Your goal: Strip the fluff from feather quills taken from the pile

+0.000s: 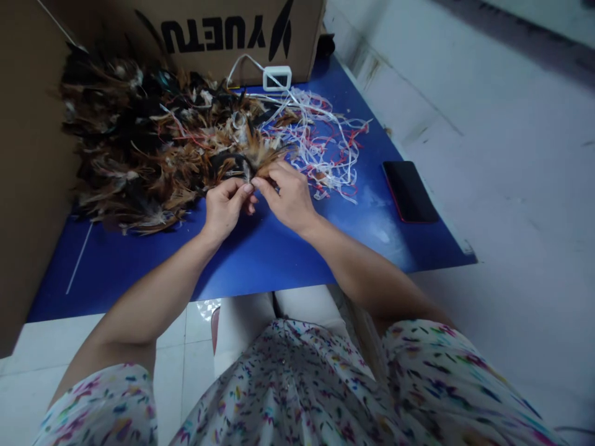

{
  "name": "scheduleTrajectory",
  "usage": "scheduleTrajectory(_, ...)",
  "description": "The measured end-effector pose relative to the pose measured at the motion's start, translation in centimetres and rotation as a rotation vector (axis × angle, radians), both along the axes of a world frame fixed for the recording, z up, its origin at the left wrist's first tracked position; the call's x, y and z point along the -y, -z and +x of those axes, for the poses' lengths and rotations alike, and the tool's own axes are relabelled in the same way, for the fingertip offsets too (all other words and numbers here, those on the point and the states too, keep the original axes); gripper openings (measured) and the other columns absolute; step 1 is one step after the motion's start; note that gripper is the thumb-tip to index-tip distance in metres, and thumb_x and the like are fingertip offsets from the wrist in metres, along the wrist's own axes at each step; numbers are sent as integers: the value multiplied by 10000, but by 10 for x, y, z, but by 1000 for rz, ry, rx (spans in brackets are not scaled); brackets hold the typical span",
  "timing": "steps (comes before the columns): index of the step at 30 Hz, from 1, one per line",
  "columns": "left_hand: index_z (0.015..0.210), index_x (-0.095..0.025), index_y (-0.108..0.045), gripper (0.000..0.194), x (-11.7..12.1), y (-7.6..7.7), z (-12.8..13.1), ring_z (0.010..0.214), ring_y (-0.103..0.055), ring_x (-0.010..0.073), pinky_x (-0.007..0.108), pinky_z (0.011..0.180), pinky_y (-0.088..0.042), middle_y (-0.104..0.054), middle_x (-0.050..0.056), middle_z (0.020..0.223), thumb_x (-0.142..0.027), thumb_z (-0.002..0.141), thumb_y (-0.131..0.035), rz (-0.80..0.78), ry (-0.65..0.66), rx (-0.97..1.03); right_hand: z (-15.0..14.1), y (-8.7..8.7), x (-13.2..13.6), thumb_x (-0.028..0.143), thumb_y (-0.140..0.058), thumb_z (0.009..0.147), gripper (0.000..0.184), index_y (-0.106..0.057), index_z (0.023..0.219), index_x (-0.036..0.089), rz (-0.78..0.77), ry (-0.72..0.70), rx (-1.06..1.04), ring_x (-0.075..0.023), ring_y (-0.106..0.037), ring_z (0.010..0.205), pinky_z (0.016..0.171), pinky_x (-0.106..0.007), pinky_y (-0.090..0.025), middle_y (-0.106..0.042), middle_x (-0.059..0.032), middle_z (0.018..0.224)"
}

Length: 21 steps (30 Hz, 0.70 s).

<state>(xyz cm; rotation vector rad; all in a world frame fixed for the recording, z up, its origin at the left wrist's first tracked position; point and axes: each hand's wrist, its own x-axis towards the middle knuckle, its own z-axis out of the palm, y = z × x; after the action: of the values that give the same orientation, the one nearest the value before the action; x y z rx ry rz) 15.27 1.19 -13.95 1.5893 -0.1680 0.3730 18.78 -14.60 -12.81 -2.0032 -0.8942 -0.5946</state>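
My left hand (226, 207) and my right hand (287, 194) meet over the blue table (260, 254), fingertips pinched together on a small bunch of brown feathers (263, 158). The bunch fans out away from me, just above my fingers. Behind it lies a big heap of brown, black and white feathers (139, 142) spread over the table's left half. A tangle of white and red strings (320, 136) lies to the right of the hands, close to my right fingers.
A black phone with a red edge (409, 191) lies on the table's right side. A cardboard box (223, 31) stands at the back, another cardboard wall (23, 155) on the left. A small white device with a cable (277, 78) sits by the box. White floor lies beyond the right edge.
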Motion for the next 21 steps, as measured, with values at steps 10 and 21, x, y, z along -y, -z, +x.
scheduleTrajectory(10, 695, -164, -622, 469, 0, -2, 4, 399, -555, 72, 185, 398, -475, -659, -18, 567, -578, 746, -836, -138, -8, -58, 12, -23, 20, 307, -575, 1023, 158, -675, 1047, 187, -104, -76, -74, -175, -626, 902, 870, -329, -499, -711, -44, 1005)
scheduleTrajectory(21, 710, -171, -600, 450, 5, -6, 4, 401, -536, 47, 155, 382, -447, -639, -44, 566, -548, 761, -839, -238, -25, -78, 27, -33, 120, 40, -631, 788, 206, -763, 850, 186, -546, 87, -278, -184, -660, 800, 765, -313, -441, -741, -29, 851)
